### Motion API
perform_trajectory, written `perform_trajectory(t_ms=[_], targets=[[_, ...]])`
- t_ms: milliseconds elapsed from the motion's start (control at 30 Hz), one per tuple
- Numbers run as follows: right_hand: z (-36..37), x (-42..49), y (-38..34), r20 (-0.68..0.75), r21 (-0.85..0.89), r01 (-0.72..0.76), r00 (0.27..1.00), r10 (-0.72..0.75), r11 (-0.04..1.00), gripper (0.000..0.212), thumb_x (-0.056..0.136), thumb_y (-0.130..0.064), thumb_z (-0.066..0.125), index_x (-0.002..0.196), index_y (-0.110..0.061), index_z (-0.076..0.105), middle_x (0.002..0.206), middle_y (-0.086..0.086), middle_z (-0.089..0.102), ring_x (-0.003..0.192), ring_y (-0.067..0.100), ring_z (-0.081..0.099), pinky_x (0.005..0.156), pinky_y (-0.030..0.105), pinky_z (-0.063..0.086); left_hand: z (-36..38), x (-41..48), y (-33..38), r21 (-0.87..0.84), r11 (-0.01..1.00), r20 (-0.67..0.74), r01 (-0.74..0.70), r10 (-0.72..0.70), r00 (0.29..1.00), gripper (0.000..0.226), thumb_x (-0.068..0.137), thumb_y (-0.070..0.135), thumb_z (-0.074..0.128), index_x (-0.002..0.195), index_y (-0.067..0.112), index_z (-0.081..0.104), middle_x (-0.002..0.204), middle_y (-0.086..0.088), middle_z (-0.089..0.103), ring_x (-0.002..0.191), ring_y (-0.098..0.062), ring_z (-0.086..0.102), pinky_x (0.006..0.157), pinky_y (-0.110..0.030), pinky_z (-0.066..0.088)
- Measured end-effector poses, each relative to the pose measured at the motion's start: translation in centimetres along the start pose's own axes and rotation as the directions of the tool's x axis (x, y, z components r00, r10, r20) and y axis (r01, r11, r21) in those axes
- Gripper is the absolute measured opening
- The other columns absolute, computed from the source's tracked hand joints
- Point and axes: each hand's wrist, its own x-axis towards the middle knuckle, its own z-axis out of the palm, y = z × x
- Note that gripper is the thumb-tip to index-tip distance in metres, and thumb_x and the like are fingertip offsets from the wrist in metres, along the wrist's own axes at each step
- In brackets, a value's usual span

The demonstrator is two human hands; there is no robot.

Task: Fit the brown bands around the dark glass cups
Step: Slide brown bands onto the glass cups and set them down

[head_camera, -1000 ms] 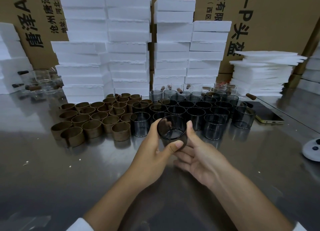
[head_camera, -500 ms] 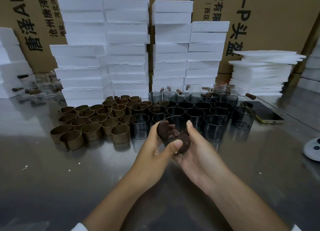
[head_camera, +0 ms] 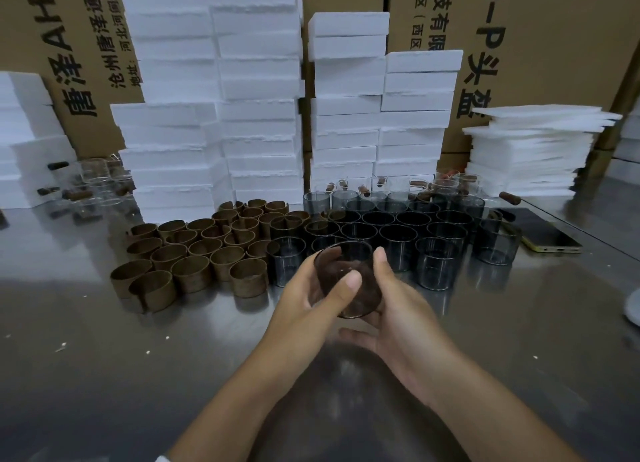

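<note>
Presently left grip (head_camera: 304,292) and right grip (head_camera: 401,312) clasp one dark cup (head_camera: 367,295), seemingly banded; many loose bands (head_camera: 192,271) and bare cups (head_camera: 434,264) stand unfitted; early stage.

Dim, soft light; dull glare on the steel table (head_camera: 104,375); wide-angle bending at edges.

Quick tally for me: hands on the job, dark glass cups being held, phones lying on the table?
Hands: 2, left hand and right hand
Dark round glass cup held by both: 1
Black flat smartphone: 1
Total: 4
</note>
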Motion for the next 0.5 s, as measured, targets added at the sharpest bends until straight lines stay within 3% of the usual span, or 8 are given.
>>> perform_trajectory(t_ms=[133,267,367,500], targets=[[0.3,-0.2,0.2,0.028,-0.156,0.174,0.985,-0.172,0.972,0.038,0.072,-0.065,0.043,0.091,-0.048,0.071,0.098,-0.015,0.074,0.095,0.003,0.069,0.083,0.030,0.055,0.1,0.3,-0.3,-0.120,0.991,-0.013,0.050,-0.052,0.999,0.037,0.069,0.053,0.070,0.105,0.042,0.069,0.111,0.009,0.071,0.108,-0.005,0.064,0.081,-0.012,0.049],[0.4,-0.1,0.3,0.088,-0.163,0.338,0.941,-0.328,0.927,0.039,0.076,-0.049,0.053,0.109,-0.032,0.064,0.098,-0.024,0.072,0.093,-0.010,0.065,0.070,0.007,0.048,0.1,0.5,-0.9,-0.188,0.980,-0.057,0.068,-0.080,0.995,0.068,0.067,0.063,0.069,0.121,0.023,0.059,0.119,-0.002,0.068,0.117,-0.017,0.060,0.107,-0.040,0.042],[0.2,0.2,0.7,0.061,-0.139,0.397,0.918,-0.392,0.907,0.049,0.073,-0.043,0.060,0.116,-0.019,0.059,0.101,-0.013,0.073,0.093,-0.011,0.064,0.071,0.004,0.046,-0.1,0.6,-0.9,-0.181,0.982,-0.051,0.061,-0.071,0.996,0.061,0.071,0.062,0.066,0.118,0.023,0.062,0.118,-0.001,0.068,0.117,-0.016,0.060,0.109,-0.044,0.039],[0.2,0.8,1.2,0.000,-0.107,0.393,0.918,-0.396,0.913,0.069,0.061,-0.058,0.061,0.116,-0.018,0.054,0.100,-0.009,0.074,0.096,-0.003,0.067,0.076,0.009,0.049,0.2,0.3,-0.8,-0.165,0.984,-0.008,0.069,-0.072,0.997,0.062,0.067,0.061,0.076,0.114,0.022,0.065,0.118,-0.005,0.069,0.117,-0.020,0.061,0.106,-0.043,0.041]])
